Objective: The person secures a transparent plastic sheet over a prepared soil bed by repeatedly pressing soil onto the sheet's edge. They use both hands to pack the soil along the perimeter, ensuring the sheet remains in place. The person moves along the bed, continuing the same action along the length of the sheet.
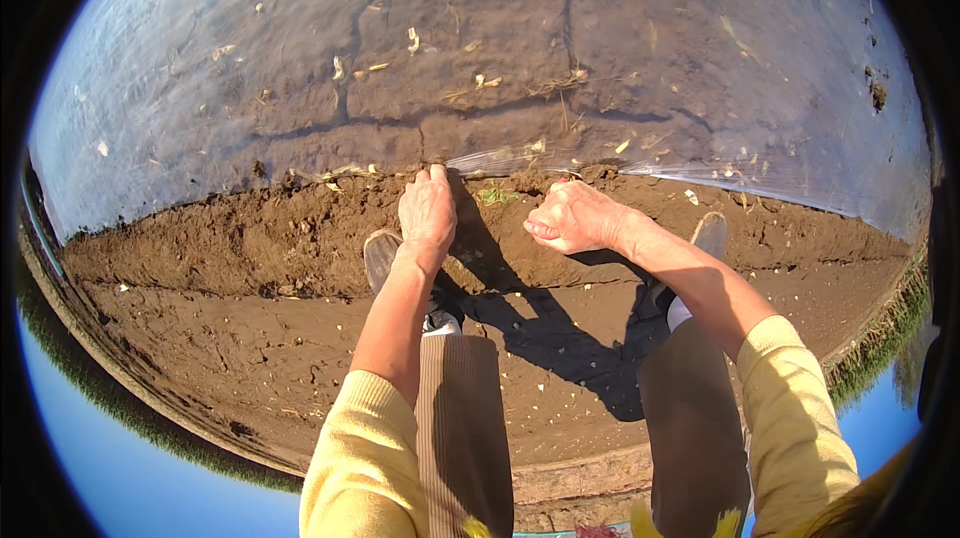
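A clear plastic film (480, 35) covers the soil ahead of me, its near edge meeting a strip of loose brown soil (225, 245). My left hand (427, 209) reaches down to that edge, fingers together and tips at the soil. Creases in the film fan out to the right from beside these fingertips; whether they pinch the film is hidden. To the right, my right hand (571, 219) is curled into a fist low over the soil strip, just short of the film edge. Its palm side is hidden, and nothing shows in it.
A small green weed (496, 194) grows between my hands. Pale dry flakes (487, 81) and bits of straw (555, 86) dot the film. My left shoe (381, 256) and right shoe (709, 235) stand at the soil strip. Grass (881, 335) borders the ground at the right.
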A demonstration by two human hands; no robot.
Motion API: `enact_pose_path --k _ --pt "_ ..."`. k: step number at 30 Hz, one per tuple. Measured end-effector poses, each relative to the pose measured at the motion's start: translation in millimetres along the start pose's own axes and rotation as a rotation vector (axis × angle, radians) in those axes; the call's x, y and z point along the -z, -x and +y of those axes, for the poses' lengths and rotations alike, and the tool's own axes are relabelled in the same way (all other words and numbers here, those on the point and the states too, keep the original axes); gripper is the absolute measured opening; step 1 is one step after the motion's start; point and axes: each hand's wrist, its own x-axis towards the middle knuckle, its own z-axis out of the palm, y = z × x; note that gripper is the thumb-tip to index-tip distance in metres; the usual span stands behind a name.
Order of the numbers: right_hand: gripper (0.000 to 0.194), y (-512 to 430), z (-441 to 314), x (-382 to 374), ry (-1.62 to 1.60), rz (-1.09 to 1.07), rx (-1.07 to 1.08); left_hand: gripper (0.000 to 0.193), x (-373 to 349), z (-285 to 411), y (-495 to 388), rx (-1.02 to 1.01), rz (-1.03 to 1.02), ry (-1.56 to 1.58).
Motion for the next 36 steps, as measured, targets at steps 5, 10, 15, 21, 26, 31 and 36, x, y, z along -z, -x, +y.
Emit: enact_pose_path --k 5,10,15,21,26,31,36 --pt "0.034 16 29 -4 -0.092 0.163 0.102 0.040 -13 56 53 -0.030 0.036 0.161" --pt "0.033 22 13 8 -0.083 0.079 -0.084 0.022 -35 106 23 0.052 0.045 0.044" --pt "0.034 103 -10 65 -0.168 0.032 -0.212 0.023 -36 102 4 0.103 -0.029 0.002" --pt "0.035 193 -37 98 -0.229 0.105 -0.301 0.027 -37 116 -9 0.217 -0.035 -0.014" --pt "0.034 223 -67 78 -0.352 0.285 -0.400 0.029 -3 145 14 0.033 -0.018 0.076" --pt "0.036 239 -77 71 -0.375 0.370 -0.483 0.032 -56 162 -6 0.061 -0.060 0.086" --pt "0.037 279 -81 79 -0.494 0.411 -0.597 0.033 -46 162 -9 0.013 -0.159 0.101"
